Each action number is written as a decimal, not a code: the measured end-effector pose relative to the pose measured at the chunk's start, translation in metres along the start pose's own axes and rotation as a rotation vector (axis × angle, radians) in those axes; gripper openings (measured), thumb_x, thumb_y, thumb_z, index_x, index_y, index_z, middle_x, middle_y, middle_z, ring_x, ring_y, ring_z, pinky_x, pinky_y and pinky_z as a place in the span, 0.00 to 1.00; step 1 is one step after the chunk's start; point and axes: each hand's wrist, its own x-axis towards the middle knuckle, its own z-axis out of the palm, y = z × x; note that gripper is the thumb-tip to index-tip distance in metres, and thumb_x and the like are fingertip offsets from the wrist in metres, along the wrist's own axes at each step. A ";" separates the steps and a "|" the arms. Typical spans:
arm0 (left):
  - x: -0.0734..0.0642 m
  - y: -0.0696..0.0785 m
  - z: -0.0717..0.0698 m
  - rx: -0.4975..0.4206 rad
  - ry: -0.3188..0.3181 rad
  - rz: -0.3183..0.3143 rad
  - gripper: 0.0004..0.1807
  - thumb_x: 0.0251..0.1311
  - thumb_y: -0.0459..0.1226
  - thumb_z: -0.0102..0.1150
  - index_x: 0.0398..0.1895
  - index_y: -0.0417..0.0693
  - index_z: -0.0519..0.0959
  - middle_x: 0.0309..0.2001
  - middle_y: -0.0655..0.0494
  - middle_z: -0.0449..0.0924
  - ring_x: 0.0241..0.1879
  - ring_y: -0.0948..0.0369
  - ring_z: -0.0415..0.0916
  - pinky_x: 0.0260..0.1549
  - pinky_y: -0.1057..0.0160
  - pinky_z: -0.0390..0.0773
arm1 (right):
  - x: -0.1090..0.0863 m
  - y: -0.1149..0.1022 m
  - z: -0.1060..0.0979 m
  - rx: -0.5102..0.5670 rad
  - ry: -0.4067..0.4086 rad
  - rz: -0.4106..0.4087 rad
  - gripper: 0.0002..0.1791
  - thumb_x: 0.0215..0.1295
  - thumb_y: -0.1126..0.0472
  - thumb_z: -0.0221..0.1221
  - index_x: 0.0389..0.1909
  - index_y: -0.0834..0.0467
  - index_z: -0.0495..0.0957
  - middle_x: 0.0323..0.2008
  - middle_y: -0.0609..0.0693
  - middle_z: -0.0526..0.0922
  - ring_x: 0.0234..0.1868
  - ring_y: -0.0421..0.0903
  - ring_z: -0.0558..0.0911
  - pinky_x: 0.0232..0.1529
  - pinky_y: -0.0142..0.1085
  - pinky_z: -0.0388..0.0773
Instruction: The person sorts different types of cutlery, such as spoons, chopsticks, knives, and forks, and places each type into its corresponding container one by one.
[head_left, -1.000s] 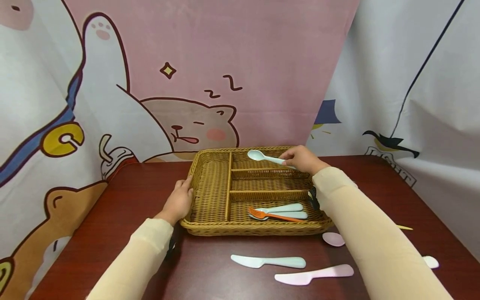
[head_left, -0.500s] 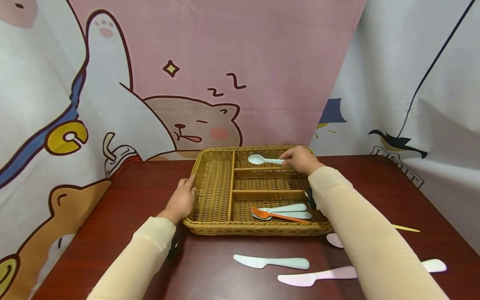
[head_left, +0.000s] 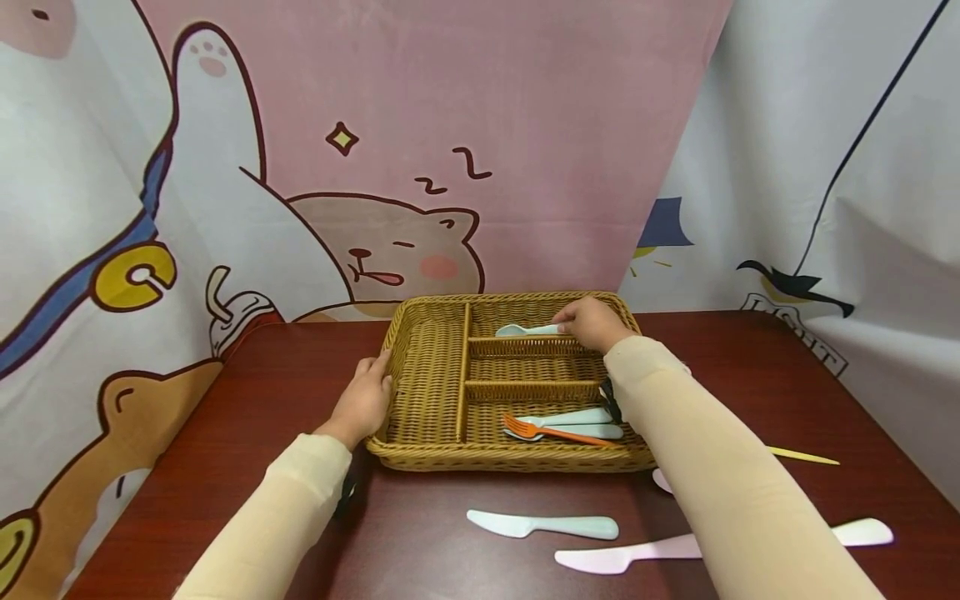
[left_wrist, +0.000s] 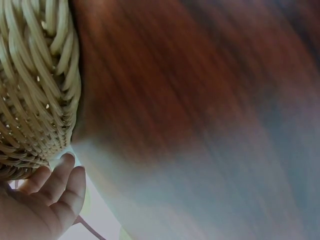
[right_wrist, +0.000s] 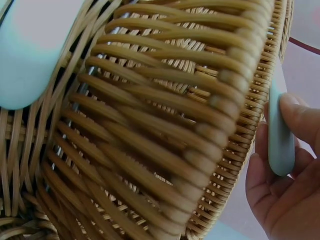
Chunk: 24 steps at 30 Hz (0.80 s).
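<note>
A brown wicker cutlery tray (head_left: 420, 456) with several compartments stands on the table. My right hand (head_left: 594, 323) pinches the handle end of a pale mint spoon (head_left: 517, 330), which is low in the back right compartment, its bowl pointing left. The right wrist view shows the spoon handle (right_wrist: 282, 135) between thumb and fingers at the tray rim. My left hand (head_left: 363, 403) rests against the tray's left side, its fingers (left_wrist: 62, 182) fairly straight along the wicker. In the front right compartment lie an orange fork (head_left: 555, 431) and pale mint cutlery (head_left: 573, 416).
In front of the tray lie a mint knife (head_left: 543, 524) and a pink knife (head_left: 600, 560), partly under my right sleeve. A pink spoon (head_left: 662, 481), a yellow utensil (head_left: 806, 456) and a whitish handle (head_left: 862, 532) show beside the sleeve. A printed curtain (head_left: 555, 150) hangs behind.
My right hand has lowered the mint spoon from above the tray into the back right compartment. The left hand stays at the tray's left side.
</note>
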 end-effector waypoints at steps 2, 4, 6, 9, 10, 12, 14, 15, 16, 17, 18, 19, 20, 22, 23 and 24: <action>0.000 0.000 0.000 -0.005 -0.003 -0.003 0.29 0.77 0.39 0.33 0.78 0.46 0.45 0.70 0.38 0.50 0.62 0.43 0.66 0.57 0.44 0.69 | 0.000 0.000 0.000 -0.007 0.001 0.009 0.16 0.72 0.64 0.53 0.56 0.62 0.79 0.53 0.60 0.80 0.51 0.57 0.80 0.48 0.49 0.77; 0.000 0.000 0.000 -0.007 -0.005 -0.003 0.29 0.78 0.39 0.33 0.78 0.47 0.44 0.70 0.39 0.50 0.61 0.43 0.67 0.56 0.44 0.70 | 0.000 -0.001 0.001 -0.005 0.002 0.016 0.16 0.72 0.63 0.53 0.56 0.62 0.79 0.54 0.61 0.80 0.50 0.56 0.80 0.46 0.48 0.76; 0.001 0.000 0.000 -0.009 -0.006 -0.006 0.29 0.78 0.39 0.33 0.78 0.47 0.44 0.70 0.39 0.50 0.61 0.43 0.68 0.55 0.45 0.71 | 0.001 -0.001 0.001 0.000 0.008 0.020 0.16 0.72 0.63 0.53 0.56 0.61 0.79 0.54 0.61 0.80 0.48 0.55 0.80 0.45 0.48 0.76; 0.001 0.000 -0.001 -0.004 -0.007 -0.003 0.29 0.78 0.39 0.33 0.78 0.47 0.44 0.69 0.39 0.51 0.59 0.44 0.70 0.53 0.45 0.72 | 0.001 0.000 0.001 0.010 0.018 0.020 0.15 0.72 0.63 0.53 0.56 0.62 0.79 0.53 0.61 0.80 0.48 0.56 0.80 0.46 0.49 0.76; 0.001 0.001 -0.001 -0.001 -0.007 -0.002 0.29 0.78 0.39 0.33 0.78 0.46 0.44 0.69 0.39 0.51 0.58 0.44 0.70 0.53 0.45 0.72 | 0.001 0.001 0.001 0.013 0.020 0.019 0.15 0.72 0.63 0.53 0.55 0.62 0.79 0.53 0.61 0.80 0.49 0.56 0.80 0.46 0.49 0.76; 0.001 0.001 -0.002 0.004 -0.006 0.001 0.29 0.78 0.39 0.33 0.78 0.46 0.44 0.69 0.38 0.51 0.58 0.43 0.70 0.53 0.45 0.72 | 0.000 0.002 0.000 0.001 0.028 0.016 0.15 0.72 0.64 0.53 0.55 0.62 0.79 0.53 0.61 0.80 0.51 0.57 0.79 0.49 0.51 0.76; 0.000 0.001 -0.001 0.009 -0.004 0.003 0.29 0.78 0.38 0.33 0.78 0.45 0.45 0.69 0.38 0.52 0.58 0.43 0.70 0.54 0.44 0.72 | 0.000 0.003 -0.002 -0.019 0.035 0.014 0.15 0.72 0.64 0.53 0.55 0.63 0.79 0.53 0.61 0.80 0.51 0.58 0.79 0.50 0.51 0.76; 0.000 0.002 -0.001 0.010 -0.004 0.003 0.29 0.78 0.38 0.33 0.78 0.45 0.45 0.69 0.37 0.52 0.58 0.43 0.71 0.54 0.44 0.72 | -0.001 0.003 -0.003 -0.027 0.037 0.015 0.16 0.72 0.64 0.53 0.56 0.63 0.79 0.53 0.61 0.80 0.52 0.58 0.79 0.51 0.51 0.75; 0.000 0.002 -0.001 0.010 -0.005 0.001 0.29 0.78 0.38 0.33 0.78 0.45 0.45 0.69 0.38 0.52 0.58 0.43 0.70 0.54 0.44 0.72 | -0.001 0.003 -0.004 -0.031 0.041 0.019 0.16 0.72 0.64 0.53 0.56 0.63 0.79 0.53 0.61 0.80 0.52 0.58 0.79 0.50 0.51 0.76; 0.000 0.001 -0.001 0.008 -0.006 0.000 0.29 0.78 0.38 0.33 0.78 0.46 0.45 0.69 0.38 0.51 0.59 0.43 0.70 0.54 0.44 0.71 | -0.002 0.003 -0.006 -0.042 0.049 0.022 0.16 0.72 0.64 0.53 0.56 0.62 0.79 0.54 0.61 0.80 0.52 0.58 0.79 0.50 0.51 0.76; 0.001 0.001 -0.001 0.009 -0.007 -0.001 0.29 0.78 0.38 0.33 0.78 0.46 0.45 0.69 0.38 0.51 0.58 0.43 0.70 0.54 0.44 0.72 | -0.002 0.004 -0.007 -0.046 0.057 0.025 0.16 0.72 0.64 0.53 0.56 0.62 0.79 0.54 0.61 0.79 0.52 0.58 0.79 0.50 0.51 0.76; 0.001 0.001 -0.001 0.009 -0.007 -0.002 0.29 0.78 0.39 0.33 0.78 0.46 0.45 0.69 0.38 0.51 0.58 0.43 0.70 0.54 0.44 0.72 | -0.003 0.004 -0.008 -0.048 0.067 0.024 0.16 0.71 0.64 0.54 0.56 0.62 0.79 0.54 0.61 0.79 0.53 0.58 0.78 0.51 0.51 0.75; 0.001 0.001 0.000 0.010 -0.007 -0.003 0.29 0.78 0.39 0.32 0.78 0.46 0.45 0.69 0.38 0.51 0.59 0.43 0.70 0.54 0.44 0.71 | -0.003 0.004 -0.009 -0.040 0.073 0.021 0.16 0.71 0.64 0.54 0.56 0.63 0.78 0.54 0.61 0.79 0.53 0.59 0.78 0.51 0.51 0.75; 0.001 0.000 0.000 0.012 -0.004 -0.002 0.29 0.78 0.38 0.33 0.78 0.46 0.45 0.69 0.38 0.51 0.59 0.43 0.70 0.55 0.44 0.71 | -0.005 0.003 -0.011 -0.020 0.086 0.012 0.16 0.70 0.64 0.55 0.56 0.63 0.78 0.55 0.62 0.78 0.55 0.60 0.77 0.52 0.52 0.75; 0.001 0.000 0.000 0.014 -0.003 -0.001 0.29 0.77 0.38 0.33 0.78 0.45 0.45 0.69 0.37 0.51 0.59 0.42 0.70 0.55 0.44 0.71 | -0.005 0.003 -0.013 -0.007 0.092 0.005 0.16 0.70 0.64 0.56 0.56 0.64 0.78 0.56 0.63 0.78 0.56 0.60 0.76 0.53 0.52 0.75; 0.001 0.000 0.000 0.016 -0.001 0.000 0.29 0.77 0.38 0.33 0.78 0.45 0.45 0.69 0.37 0.52 0.59 0.42 0.69 0.55 0.44 0.71 | -0.006 0.003 -0.014 0.010 0.095 -0.007 0.17 0.70 0.65 0.56 0.57 0.65 0.77 0.56 0.64 0.77 0.57 0.61 0.75 0.54 0.52 0.74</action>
